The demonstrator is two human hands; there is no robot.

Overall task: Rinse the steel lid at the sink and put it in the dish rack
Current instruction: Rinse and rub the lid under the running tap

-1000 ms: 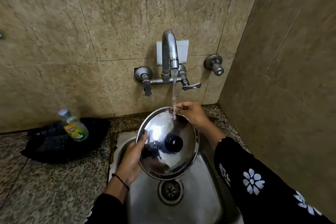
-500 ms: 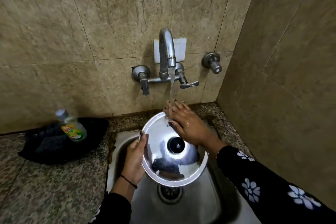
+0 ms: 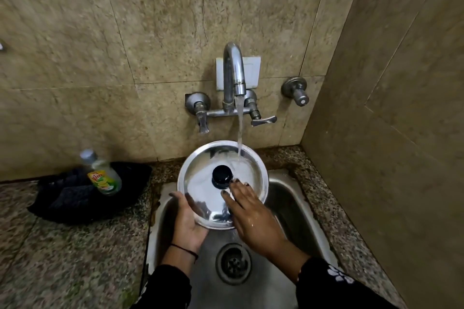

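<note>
A round steel lid (image 3: 200,183) with a black knob (image 3: 222,175) is held over the steel sink (image 3: 288,198), its knob side up. Water runs from the wall tap (image 3: 233,70) onto the lid's far right part. My left hand (image 3: 188,221) cups the lid's near left rim from below. My right hand (image 3: 253,218) lies flat on the lid's near right surface, fingertips beside the knob. No dish rack is in view.
A dish soap bottle (image 3: 103,175) stands on a black cloth (image 3: 75,198) on the speckled granite counter (image 3: 62,258) to the left. The drain (image 3: 233,263) sits below the lid. A tiled side wall (image 3: 401,133) closes in the right.
My right hand slid from the lid's far rim down to its near right side. The lid rose and tilted flatter, and my left hand shifted under its near rim.
</note>
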